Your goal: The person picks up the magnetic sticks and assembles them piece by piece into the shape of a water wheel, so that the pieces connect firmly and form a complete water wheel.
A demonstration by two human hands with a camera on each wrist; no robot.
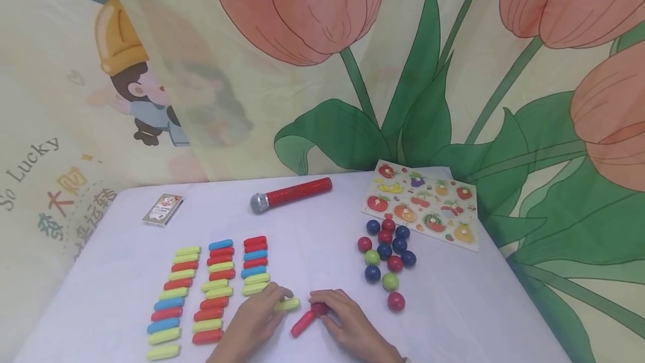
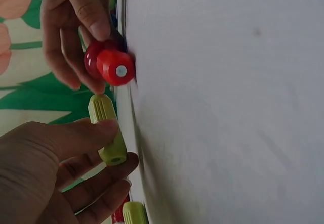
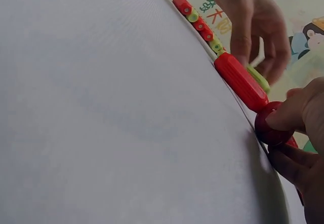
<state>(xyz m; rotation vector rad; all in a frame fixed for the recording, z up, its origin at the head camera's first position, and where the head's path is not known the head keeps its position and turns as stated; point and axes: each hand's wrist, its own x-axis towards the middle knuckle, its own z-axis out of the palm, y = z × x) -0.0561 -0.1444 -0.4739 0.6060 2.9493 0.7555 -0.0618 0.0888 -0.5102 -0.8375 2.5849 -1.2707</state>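
Observation:
My left hand [image 1: 254,313] pinches a yellow-green magnetic stick [image 1: 289,304] between thumb and fingers, just over the white tabletop. Opposite it, my right hand [image 1: 349,322] grips a dark red ball [image 1: 319,309]. A red magnetic stick [image 1: 303,324] meets that ball end-on and slants toward me; the right wrist view shows the ball [image 3: 273,124] touching the stick [image 3: 242,82]. In the left wrist view, a pale round disc sits in the red stick's end [image 2: 117,68]. The yellow-green stick [image 2: 103,115] stays apart from the ball there.
Left of my hands lie three columns of red, blue and yellow-green sticks [image 1: 215,291]. On the right are several loose balls [image 1: 384,251] beside a fruit puzzle board [image 1: 420,201]. Farther back lie a red microphone [image 1: 297,192] and a small card box [image 1: 163,209].

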